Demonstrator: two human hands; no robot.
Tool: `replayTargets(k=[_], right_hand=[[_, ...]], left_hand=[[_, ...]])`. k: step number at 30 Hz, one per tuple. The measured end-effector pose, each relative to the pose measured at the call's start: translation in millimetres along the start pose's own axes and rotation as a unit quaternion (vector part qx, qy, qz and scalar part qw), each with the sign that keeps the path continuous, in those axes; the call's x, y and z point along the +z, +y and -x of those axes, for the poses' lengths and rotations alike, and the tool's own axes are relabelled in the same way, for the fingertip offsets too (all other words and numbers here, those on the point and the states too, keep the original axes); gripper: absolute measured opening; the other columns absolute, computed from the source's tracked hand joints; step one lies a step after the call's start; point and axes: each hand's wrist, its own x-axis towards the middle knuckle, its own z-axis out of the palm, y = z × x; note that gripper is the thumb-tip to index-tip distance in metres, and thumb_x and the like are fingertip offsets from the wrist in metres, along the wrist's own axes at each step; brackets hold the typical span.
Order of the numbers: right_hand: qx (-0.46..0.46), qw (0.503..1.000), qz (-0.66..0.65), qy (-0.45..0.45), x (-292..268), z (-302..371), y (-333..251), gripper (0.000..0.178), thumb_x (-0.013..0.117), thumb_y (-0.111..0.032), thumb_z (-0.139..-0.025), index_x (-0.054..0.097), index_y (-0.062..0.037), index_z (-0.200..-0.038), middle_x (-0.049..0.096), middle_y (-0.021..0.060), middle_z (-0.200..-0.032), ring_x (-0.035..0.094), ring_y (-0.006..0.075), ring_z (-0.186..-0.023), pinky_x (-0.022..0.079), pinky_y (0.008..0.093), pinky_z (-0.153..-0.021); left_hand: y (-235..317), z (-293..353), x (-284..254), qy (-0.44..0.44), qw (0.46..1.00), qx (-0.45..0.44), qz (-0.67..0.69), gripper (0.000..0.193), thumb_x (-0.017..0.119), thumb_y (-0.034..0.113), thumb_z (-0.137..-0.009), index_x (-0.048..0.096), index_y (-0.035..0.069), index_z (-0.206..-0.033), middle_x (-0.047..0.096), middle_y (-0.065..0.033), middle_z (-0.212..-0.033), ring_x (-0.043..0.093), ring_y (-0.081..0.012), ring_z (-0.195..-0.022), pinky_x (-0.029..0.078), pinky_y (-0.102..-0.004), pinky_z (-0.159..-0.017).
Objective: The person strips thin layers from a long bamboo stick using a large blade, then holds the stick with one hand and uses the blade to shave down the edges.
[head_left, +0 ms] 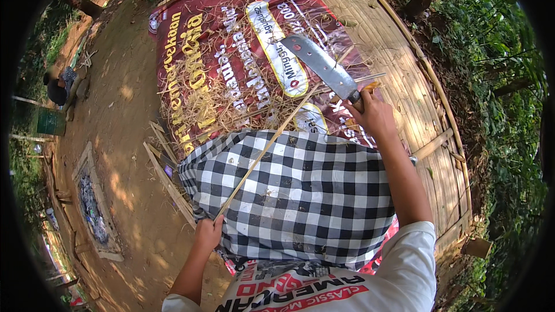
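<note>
My left hand (208, 234) is closed around the lower end of a thin, pale bamboo strip (263, 153). The strip slants up and right over a black-and-white checked cloth (289, 196) on my lap, and its far end reaches the blade area. In my right hand (373, 114) is the handle of a broad knife (324, 68), its wide grey blade pointing up and left. Where strip and blade come together, I cannot tell whether they touch. Beneath the knife, curly shavings (217, 52) litter a dark red printed banner (167, 89).
The banner lies on a bamboo-slat platform (399, 52) with a pole edge. Wooden pieces (167, 179) stick out beside my left knee. A framed ash pit (92, 208) is in the dirt ground at left. A person (58, 89) is far left; green plants (497, 81) grow at right.
</note>
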Motion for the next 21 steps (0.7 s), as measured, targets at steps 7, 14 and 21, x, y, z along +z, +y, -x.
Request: replayTargets(k=[7, 14, 21], right_hand=[[-0.162, 0.986, -0.031, -0.028, 4.9, 18.4, -51.1, 0.052, 0.067, -0.051, -0.083, 0.057, -0.0027, -0.097, 0.064, 0.0167, -0.077, 0.064, 0.0361, -0.06, 0.053, 0.0445, -0.054], [0.048, 0.998, -0.016, 0.038, 4.5, -12.0, 19.1, 0.051, 0.065, -0.053, -0.084, 0.058, -0.0026, -0.088, 0.065, 0.0182, -0.068, 0.065, 0.0364, -0.06, 0.051, 0.0446, -0.055], [-0.068, 0.996, -0.056, 0.027, -0.4, 13.4, -25.3, 0.051, 0.067, -0.052, -0.083, 0.058, -0.0025, -0.092, 0.067, 0.0183, -0.08, 0.066, 0.0367, -0.063, 0.052, 0.0447, -0.055]], left_hand=[[-12.8, 8.8, 1.7, 0.026, 1.0, 0.001, -0.01, 0.065, 0.055, 0.048, -0.093, 0.058, -0.011, -0.064, 0.055, -0.034, -0.065, 0.059, -0.0519, -0.07, 0.045, -0.0535, -0.06], [-17.2, -2.4, 4.3, 0.006, 0.999, 0.03, -0.009, 0.067, 0.053, 0.049, -0.093, 0.06, -0.01, -0.063, 0.055, -0.0331, -0.064, 0.059, -0.0518, -0.068, 0.045, -0.0543, -0.06], [-28.9, -0.2, 8.7, -0.001, 1.0, 0.023, 0.004, 0.065, 0.051, 0.046, -0.095, 0.059, -0.011, -0.065, 0.054, -0.0332, -0.063, 0.06, -0.0504, -0.067, 0.044, -0.0535, -0.059]])
